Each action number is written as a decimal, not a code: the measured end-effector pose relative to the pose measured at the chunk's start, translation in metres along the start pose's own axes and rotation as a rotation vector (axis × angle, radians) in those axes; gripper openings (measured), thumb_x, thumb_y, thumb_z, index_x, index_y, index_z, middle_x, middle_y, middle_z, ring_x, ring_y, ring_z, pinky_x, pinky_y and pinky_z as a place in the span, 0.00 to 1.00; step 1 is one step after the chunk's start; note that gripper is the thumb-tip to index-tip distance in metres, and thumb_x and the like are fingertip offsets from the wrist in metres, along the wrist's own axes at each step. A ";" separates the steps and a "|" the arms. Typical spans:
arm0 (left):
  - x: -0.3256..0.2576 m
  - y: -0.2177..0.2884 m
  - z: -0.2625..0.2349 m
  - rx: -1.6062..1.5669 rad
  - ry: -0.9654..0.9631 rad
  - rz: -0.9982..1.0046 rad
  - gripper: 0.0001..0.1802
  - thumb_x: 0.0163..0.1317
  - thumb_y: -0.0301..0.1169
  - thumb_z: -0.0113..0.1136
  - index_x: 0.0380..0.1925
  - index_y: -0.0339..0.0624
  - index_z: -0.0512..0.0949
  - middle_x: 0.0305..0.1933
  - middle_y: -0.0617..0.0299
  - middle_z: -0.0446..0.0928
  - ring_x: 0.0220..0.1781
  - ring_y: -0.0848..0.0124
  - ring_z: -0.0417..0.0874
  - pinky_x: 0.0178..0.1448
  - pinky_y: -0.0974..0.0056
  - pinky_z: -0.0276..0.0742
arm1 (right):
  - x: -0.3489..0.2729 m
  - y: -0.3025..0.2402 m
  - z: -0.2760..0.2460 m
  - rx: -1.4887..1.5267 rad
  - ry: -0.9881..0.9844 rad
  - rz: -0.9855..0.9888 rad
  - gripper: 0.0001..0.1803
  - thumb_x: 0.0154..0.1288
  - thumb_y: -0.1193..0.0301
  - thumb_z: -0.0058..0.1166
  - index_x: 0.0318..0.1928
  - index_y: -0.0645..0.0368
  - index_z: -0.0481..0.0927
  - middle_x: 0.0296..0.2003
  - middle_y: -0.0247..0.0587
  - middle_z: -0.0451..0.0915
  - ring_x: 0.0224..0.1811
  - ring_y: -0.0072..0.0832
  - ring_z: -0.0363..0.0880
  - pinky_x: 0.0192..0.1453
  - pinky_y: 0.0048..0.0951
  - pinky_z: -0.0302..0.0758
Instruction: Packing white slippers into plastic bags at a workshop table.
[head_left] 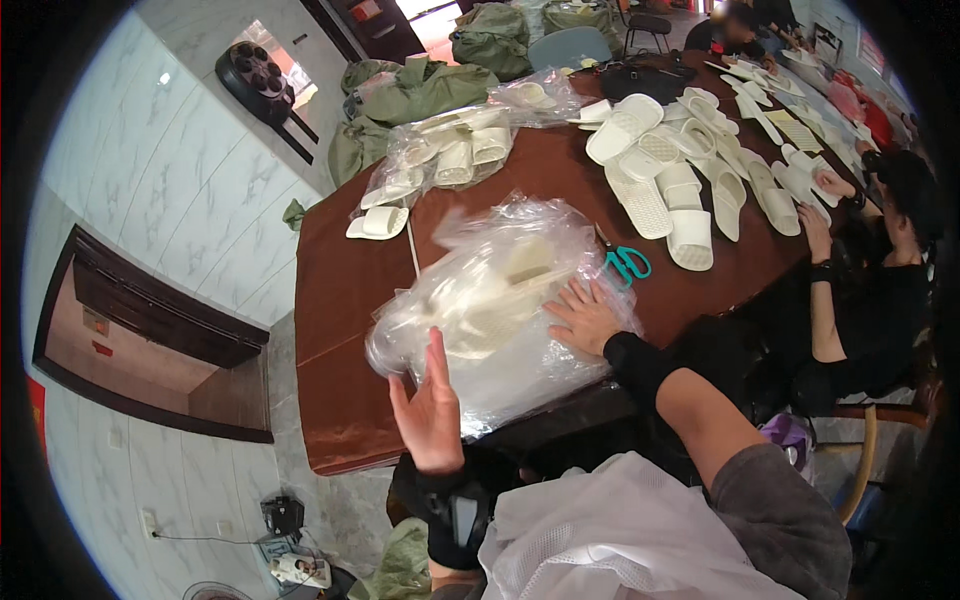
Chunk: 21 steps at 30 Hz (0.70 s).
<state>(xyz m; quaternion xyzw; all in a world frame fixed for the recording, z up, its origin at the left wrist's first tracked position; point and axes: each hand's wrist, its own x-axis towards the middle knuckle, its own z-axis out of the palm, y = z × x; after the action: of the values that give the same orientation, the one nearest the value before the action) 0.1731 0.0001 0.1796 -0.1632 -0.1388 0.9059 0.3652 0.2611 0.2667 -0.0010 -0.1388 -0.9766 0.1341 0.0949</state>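
Note:
A large clear plastic bag [520, 385] lies on the brown table in front of me, with pale cream slippers [490, 325] showing through it. Part of the bag's far left side is blurred by motion. My right hand [585, 318] rests flat on the bag's right side, fingers spread. Raised at the bag's near left edge, my left hand [430, 415] has its fingers stretched out and holds nothing. Teal-handled scissors [627, 264] lie just beyond the bag, near my right fingertips.
A pile of loose cream slippers [668, 170] covers the table's right side. Bagged slippers [455, 155] sit at the far left, beside a single slipper [379, 223]. Green sacks [425, 95] stand behind the table [345, 400]. At right, a person [885, 270] handles slippers.

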 end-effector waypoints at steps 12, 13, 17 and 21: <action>0.119 0.065 -0.123 1.809 0.170 0.644 0.29 0.66 0.31 0.60 0.63 0.29 0.64 0.56 0.52 0.72 0.57 0.67 0.74 0.60 0.66 0.69 | 0.000 0.010 0.014 -0.017 0.138 -0.025 0.30 0.67 0.46 0.45 0.61 0.50 0.74 0.59 0.45 0.71 0.68 0.47 0.59 0.73 0.60 0.44; 0.128 0.063 -0.120 1.808 0.168 0.644 0.29 0.66 0.31 0.60 0.63 0.29 0.64 0.56 0.52 0.72 0.57 0.67 0.74 0.60 0.66 0.69 | 0.000 0.010 0.016 -0.006 0.197 -0.042 0.29 0.66 0.46 0.46 0.60 0.50 0.75 0.58 0.46 0.71 0.68 0.47 0.59 0.73 0.60 0.44; 0.144 0.061 -0.117 2.328 0.239 0.388 0.16 0.65 0.33 0.60 0.45 0.31 0.73 0.38 0.63 0.76 0.36 0.72 0.77 0.37 0.67 0.71 | 0.002 0.004 0.012 -0.037 0.066 -0.006 0.29 0.67 0.46 0.45 0.59 0.50 0.75 0.58 0.46 0.71 0.68 0.47 0.59 0.73 0.60 0.44; 0.128 0.049 -0.105 1.789 0.128 0.281 0.11 0.68 0.31 0.57 0.45 0.35 0.76 0.41 0.62 0.78 0.40 0.74 0.79 0.41 0.67 0.74 | 0.001 0.007 0.018 -0.058 0.138 -0.039 0.29 0.67 0.45 0.43 0.58 0.51 0.75 0.58 0.46 0.71 0.67 0.47 0.59 0.73 0.60 0.43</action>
<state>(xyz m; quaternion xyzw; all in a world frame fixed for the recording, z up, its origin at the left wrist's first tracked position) 0.0975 0.0706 0.0414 0.1158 0.6583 0.7009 0.2489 0.2583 0.2692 -0.0198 -0.1314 -0.9737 0.0938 0.1606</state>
